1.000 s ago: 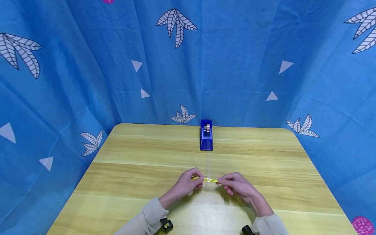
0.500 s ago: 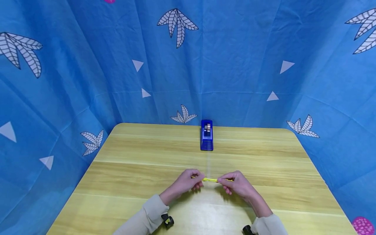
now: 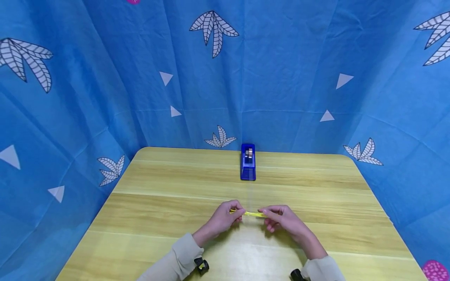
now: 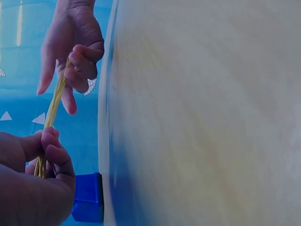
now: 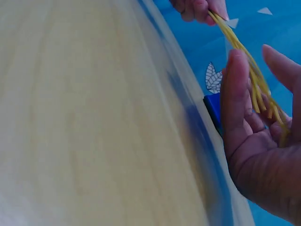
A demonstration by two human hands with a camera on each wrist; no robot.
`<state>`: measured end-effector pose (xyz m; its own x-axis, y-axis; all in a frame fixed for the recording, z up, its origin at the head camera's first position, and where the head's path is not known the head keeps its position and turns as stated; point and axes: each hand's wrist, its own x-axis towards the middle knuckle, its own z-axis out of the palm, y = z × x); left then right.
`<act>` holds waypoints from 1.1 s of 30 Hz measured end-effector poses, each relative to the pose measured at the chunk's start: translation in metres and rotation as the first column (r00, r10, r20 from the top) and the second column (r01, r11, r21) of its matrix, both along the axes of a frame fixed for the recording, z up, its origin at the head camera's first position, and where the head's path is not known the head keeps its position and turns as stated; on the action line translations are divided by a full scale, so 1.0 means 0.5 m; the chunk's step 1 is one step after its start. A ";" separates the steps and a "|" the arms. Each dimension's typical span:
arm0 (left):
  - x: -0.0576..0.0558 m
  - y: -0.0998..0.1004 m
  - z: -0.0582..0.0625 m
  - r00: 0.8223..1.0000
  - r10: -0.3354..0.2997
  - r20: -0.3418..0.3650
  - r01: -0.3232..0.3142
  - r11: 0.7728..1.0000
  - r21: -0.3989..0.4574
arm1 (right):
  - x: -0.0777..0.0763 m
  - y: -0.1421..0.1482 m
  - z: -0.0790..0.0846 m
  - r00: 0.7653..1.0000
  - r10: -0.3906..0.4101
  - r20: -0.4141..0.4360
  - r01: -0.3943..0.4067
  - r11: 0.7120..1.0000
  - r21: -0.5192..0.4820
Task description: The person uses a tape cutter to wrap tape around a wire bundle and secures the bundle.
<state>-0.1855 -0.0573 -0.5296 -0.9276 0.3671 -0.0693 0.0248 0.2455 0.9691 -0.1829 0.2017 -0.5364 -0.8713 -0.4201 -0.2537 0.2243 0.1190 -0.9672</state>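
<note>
My left hand [image 3: 224,218] pinches a bundle of thin yellow strands [image 3: 251,214] above the middle of the table. Toward the right, the strands reach into my right hand [image 3: 286,223]. Its thumb and index finger stand apart in the right wrist view, where loose strand ends [image 5: 257,101] lie against the other fingers. From the blue tape dispenser [image 3: 248,171] a faint strip of clear tape [image 3: 250,195] runs toward the bundle. Whether the tape sticks to the strands cannot be made out. The left wrist view shows the strands [image 4: 55,101] stretched between both hands.
The dispenser stands at the far edge of the wooden table [image 3: 168,179]. Behind and beside the table hangs a blue curtain [image 3: 281,78] with white leaves and triangles. Both wrists wear black straps [image 3: 201,266].
The right hand's thumb and index finger have loosened from the strands and spread apart. The left hand keeps its pinch, nearly in the same place. The dispenser has stayed put.
</note>
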 end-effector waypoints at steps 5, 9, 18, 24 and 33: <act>-0.001 0.001 0.001 0.995 0.001 -0.104 -0.010 0.997 -0.083 | -0.002 0.009 0.002 0.997 -0.026 0.072 0.027 0.999 -0.024; -0.002 0.003 0.000 0.987 -0.013 -0.160 -0.008 0.992 -0.129 | -0.002 0.008 0.002 0.997 -0.010 0.077 0.010 1.000 -0.005; 0.002 0.002 0.003 0.984 -0.037 -0.177 0.016 0.993 -0.121 | -0.003 0.005 -0.006 0.999 -0.030 0.015 0.030 0.999 0.031; -0.004 -0.003 -0.006 0.993 -0.026 -0.114 0.015 0.995 -0.094 | -0.004 0.001 -0.008 0.995 -0.079 -0.055 0.082 0.994 0.068; -0.011 -0.007 -0.011 1.000 0.008 0.023 -0.006 0.998 -0.068 | 0.000 -0.005 -0.001 0.985 -0.092 -0.149 0.109 0.988 0.113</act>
<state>-0.1912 -0.0609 -0.5352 -0.9279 0.3544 -0.1156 0.0003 0.3108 0.9505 -0.1827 0.1991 -0.5371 -0.9383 -0.3028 -0.1669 0.1015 0.2202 -0.9702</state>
